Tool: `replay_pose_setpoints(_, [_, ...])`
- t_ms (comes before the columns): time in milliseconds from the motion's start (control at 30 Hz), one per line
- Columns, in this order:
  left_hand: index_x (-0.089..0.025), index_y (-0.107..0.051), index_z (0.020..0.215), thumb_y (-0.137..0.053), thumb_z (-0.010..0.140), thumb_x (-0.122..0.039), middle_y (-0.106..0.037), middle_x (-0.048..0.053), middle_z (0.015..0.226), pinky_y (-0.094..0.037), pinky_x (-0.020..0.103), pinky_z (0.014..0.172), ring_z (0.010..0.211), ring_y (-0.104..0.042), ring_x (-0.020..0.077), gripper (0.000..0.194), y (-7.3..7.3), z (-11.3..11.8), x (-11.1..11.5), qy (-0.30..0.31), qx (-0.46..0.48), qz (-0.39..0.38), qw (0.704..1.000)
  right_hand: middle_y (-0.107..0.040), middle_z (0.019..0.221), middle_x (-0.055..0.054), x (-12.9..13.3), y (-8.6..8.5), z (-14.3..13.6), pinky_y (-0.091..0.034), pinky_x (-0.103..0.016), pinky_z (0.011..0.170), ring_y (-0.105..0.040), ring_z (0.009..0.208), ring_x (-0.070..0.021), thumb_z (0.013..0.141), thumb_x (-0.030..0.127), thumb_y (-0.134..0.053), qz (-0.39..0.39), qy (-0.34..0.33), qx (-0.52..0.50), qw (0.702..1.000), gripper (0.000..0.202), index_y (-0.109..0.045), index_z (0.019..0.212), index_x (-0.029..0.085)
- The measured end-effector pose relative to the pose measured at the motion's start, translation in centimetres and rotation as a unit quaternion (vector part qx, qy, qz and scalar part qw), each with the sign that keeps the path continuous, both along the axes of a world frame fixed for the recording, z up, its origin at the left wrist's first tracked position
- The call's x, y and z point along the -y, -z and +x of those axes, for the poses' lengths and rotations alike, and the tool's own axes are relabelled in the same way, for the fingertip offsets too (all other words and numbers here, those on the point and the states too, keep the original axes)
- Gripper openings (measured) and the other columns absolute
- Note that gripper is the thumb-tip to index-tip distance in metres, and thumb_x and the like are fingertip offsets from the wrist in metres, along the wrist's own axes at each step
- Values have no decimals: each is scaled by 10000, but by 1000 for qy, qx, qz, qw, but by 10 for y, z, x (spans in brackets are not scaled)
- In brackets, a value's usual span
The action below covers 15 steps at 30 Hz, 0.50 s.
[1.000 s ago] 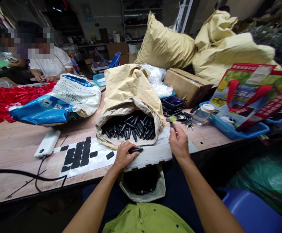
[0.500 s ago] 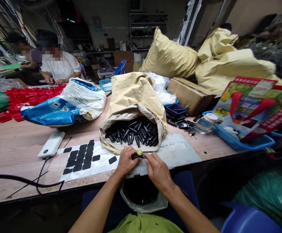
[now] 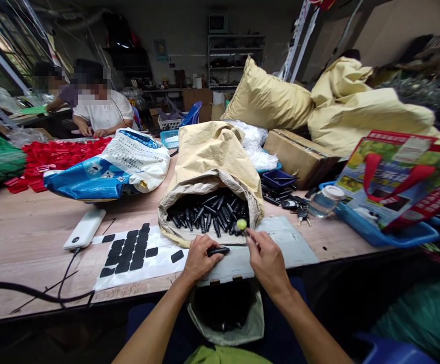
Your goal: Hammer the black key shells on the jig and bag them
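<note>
My left hand is closed around a black pen-like piece, whose end sticks out to the right over the grey board. To the right, my right hand pinches a thin tool with a round yellow-green head, held up in front of the sack's mouth. The beige sack lies on the table with its opening towards me, and many black pieces show inside. Below the table edge, an open bag rests at my lap, its dark inside hard to make out.
White sheet with black stickers and a white power bank lie left. Behind them are a blue-white bag and red pieces. Right are keys, a jar and a blue tray. Two people sit back left.
My hands have moved apart. The round-headed tool has moved right and up with my right hand, away from the black piece in my left hand. The camera view has shifted slightly.
</note>
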State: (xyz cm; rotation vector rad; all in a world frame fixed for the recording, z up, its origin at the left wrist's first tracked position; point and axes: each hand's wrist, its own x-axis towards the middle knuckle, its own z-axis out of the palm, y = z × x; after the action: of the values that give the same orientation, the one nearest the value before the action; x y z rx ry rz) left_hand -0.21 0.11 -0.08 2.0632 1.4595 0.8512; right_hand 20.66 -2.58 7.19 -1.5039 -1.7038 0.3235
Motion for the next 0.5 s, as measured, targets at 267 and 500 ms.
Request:
replay_pose_setpoints(267, [-241, -713, 925, -761, 788, -280, -686, 29, 921, -438, 392, 871, 954, -583, 251, 151, 0, -3, 0, 21, -13, 6, 1000, -694, 1128, -49, -50, -119, -46, -508, -327, 1013, -645, 1084, -202, 1017, 250, -503, 185, -130, -38, 973, 295, -688, 1247, 258])
replay_pose_setpoints(500, [-235, -696, 901, -762, 767, -262, -660, 27, 901, -424, 382, 847, 933, -566, 248, 151, -1, -1, 1, 6, -24, 8, 1000, -672, 1161, -115, -72, -48, 46, -489, -331, 943, -637, 1050, -251, 977, 240, -501, -18, 192, 68, 979, 345, -706, 1249, 185])
